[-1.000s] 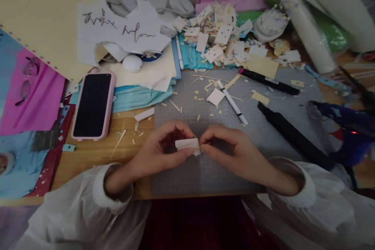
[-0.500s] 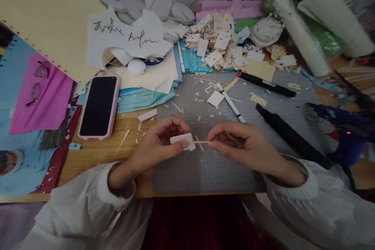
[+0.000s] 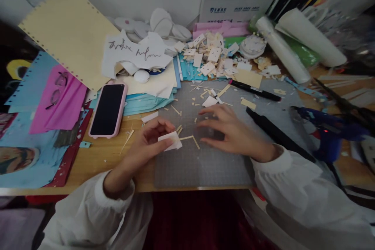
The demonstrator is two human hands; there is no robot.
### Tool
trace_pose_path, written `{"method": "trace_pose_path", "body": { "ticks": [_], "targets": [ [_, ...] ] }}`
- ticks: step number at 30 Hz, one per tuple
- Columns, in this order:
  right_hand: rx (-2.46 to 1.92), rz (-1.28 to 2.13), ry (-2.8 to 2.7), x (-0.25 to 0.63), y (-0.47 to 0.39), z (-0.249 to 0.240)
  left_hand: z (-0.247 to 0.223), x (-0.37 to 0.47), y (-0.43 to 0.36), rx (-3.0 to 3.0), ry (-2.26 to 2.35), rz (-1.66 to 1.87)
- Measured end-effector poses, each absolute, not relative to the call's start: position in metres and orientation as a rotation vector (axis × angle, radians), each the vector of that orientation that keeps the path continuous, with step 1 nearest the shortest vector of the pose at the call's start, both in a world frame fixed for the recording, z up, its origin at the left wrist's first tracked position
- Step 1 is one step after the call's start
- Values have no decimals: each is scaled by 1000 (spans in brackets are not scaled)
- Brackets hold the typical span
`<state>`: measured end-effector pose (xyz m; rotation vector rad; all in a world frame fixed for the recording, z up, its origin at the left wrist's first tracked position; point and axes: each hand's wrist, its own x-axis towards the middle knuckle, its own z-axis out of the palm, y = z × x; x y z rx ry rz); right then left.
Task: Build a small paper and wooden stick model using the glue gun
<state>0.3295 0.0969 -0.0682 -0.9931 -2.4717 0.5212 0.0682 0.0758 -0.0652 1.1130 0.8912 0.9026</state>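
Observation:
My left hand point(image 3: 152, 138) pinches a small white foam or card piece point(image 3: 170, 140) between thumb and fingers, above the front of the grey cutting mat point(image 3: 205, 172). From its right edge a thin cream paper strip point(image 3: 186, 138) sticks out; another slanting strip point(image 3: 196, 143) meets its end, and I cannot tell whether the two are joined. My right hand point(image 3: 225, 131) is off to the right of the strip, fingers spread, holding nothing visible. Beyond it lie a white square point(image 3: 209, 101) and a white pen point(image 3: 216, 96), the pen partly hidden by my fingers.
Small cream cards point(image 3: 211, 54) are heaped at the back. A pink-cased phone point(image 3: 108, 110) lies left, beside blue sheets point(image 3: 146, 103). To the right are a black marker point(image 3: 254, 90), a black tool or pen-like object point(image 3: 272, 133) and a blue glue gun point(image 3: 328, 133).
My right hand has let go of the cream strip and opened, moving slightly up. The left hand still holds the white piece, now slightly further left. The camera view has tilted up.

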Motion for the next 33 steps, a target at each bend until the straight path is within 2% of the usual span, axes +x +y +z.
{"method": "trace_pose_path", "body": {
  "ticks": [5,12,18,23,29,33],
  "targets": [
    [-975,526,-2612,317,88,-77,-55,60,64,1240,893,952],
    [-953,552,-2486,316,90,-79,-48,68,52,1496,962,831],
    [-1014,577,-2089,317,90,-71,-61,93,54,1656,1061,701],
    [-1064,779,-1666,317,87,-63,-69,105,57,1952,1119,622],
    [-1054,1002,-1463,311,80,-65,-59,102,51,2084,1265,923],
    [-1070,1072,-1424,306,78,-66,-57,104,50,2105,1263,918]
  ]
}}
